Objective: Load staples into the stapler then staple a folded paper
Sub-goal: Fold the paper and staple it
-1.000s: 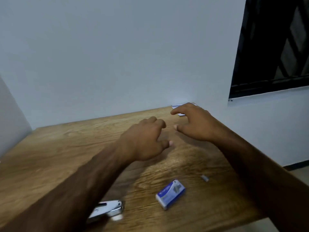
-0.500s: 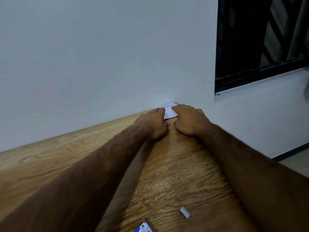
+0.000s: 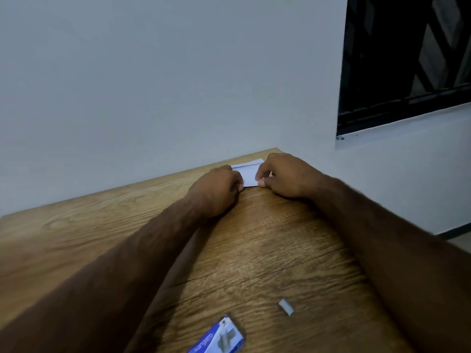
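A small folded white paper (image 3: 249,171) lies at the far corner of the wooden table (image 3: 267,250), against the wall. My left hand (image 3: 216,189) rests on its left edge with curled fingers. My right hand (image 3: 288,177) pinches its right edge between thumb and fingertips. A short grey strip of staples (image 3: 286,307) lies loose on the table near the front. A blue staple box (image 3: 219,338) sits at the bottom edge of the view, partly cut off. The stapler is out of view.
A white wall (image 3: 153,85) stands directly behind the table's far edge. A dark barred window (image 3: 407,59) is at the upper right. The table's right edge drops to the floor (image 3: 458,240) beside my right forearm.
Both hands reached forward from mid-table to the far corner and closed on the folded paper. The view shifted forward, so the stapler left the frame and the box moved to the bottom edge.
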Tool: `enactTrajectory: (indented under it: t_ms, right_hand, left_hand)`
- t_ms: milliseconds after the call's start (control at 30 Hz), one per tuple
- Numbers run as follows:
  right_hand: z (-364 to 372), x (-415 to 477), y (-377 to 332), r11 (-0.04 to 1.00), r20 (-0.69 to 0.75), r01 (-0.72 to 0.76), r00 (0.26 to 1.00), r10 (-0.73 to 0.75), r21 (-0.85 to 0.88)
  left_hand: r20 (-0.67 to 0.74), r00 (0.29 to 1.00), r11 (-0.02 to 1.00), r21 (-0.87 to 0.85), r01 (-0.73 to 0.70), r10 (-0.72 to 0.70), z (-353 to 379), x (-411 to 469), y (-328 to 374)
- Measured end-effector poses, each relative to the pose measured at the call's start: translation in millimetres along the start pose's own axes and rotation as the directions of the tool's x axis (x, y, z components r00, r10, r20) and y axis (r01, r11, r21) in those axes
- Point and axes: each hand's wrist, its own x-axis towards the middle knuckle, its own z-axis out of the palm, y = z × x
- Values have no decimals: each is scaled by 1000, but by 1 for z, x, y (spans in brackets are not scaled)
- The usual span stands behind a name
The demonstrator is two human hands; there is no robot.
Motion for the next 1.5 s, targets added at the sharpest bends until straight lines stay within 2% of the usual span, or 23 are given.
enactTrajectory:
  t_ms: [233, 400, 533, 700, 900, 1167, 1500]
  right_hand:
    - [5, -22, -48, 987, 89, 154, 984, -157, 37]
    - [10, -52, -105, 965, 165, 257, 955, -247, -45]
    - [15, -79, -141, 949, 159, 315, 936, -314, 22]
    - [24, -99, -174, 933, 167, 318, 924, -345, 168]
    - [37, -101, -191, 940, 137, 299, 936, -323, 166]
    - [39, -101, -192, 953, 136, 245, 953, -271, 179]
    - [40, -101, -195, 965, 139, 199, 965, -223, 172]
  left_hand:
    - [1, 1000, 999, -13, 30, -30, -22, -74, -19]
    - [31, 999, 999, 32, 36, -37, -42, -134, -29]
    - [7, 997, 995, -49, 82, -82, -57, -183, -39]
    - [16, 982, 966, -178, 189, -189, -63, -229, -54]
    - [-13, 974, 934, -286, 213, -226, -65, -251, -64]
    - [-62, 986, 963, -232, 138, -156, -58, -245, -73]
    - [-87, 995, 907, -421, 7, -48, -53, -248, -86]
